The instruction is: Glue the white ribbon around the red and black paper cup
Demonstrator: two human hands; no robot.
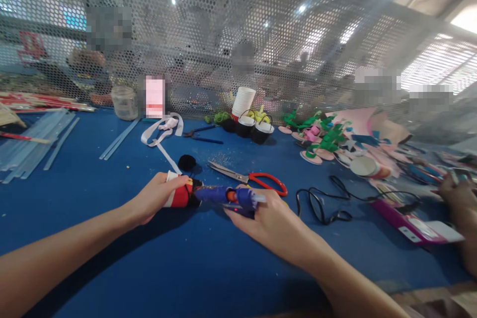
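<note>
My left hand (158, 195) is closed around a paper cup (182, 194) that lies on its side, red and white with a black part at its right end. In my right hand (270, 216) is a blue hot glue gun (231, 198), its nozzle pointing left at the black end of the cup. Whether the nozzle touches the cup I cannot tell. Just beyond the cup lies a small black round piece (187, 162). Scissors with red handles (267, 183) rest behind the glue gun, blades apart. A white ribbon (167, 156) trails down to the cup.
Clear glue sticks (40, 144) are spread at the left. Pliers (204, 135), small black-and-white buckets (262, 131) and stacked paper cups (243, 102) stand toward the mesh screen. At right are green craft leaves (331, 134), a black cord (322, 206), a purple power strip (404, 221) and another person's hand (456, 191).
</note>
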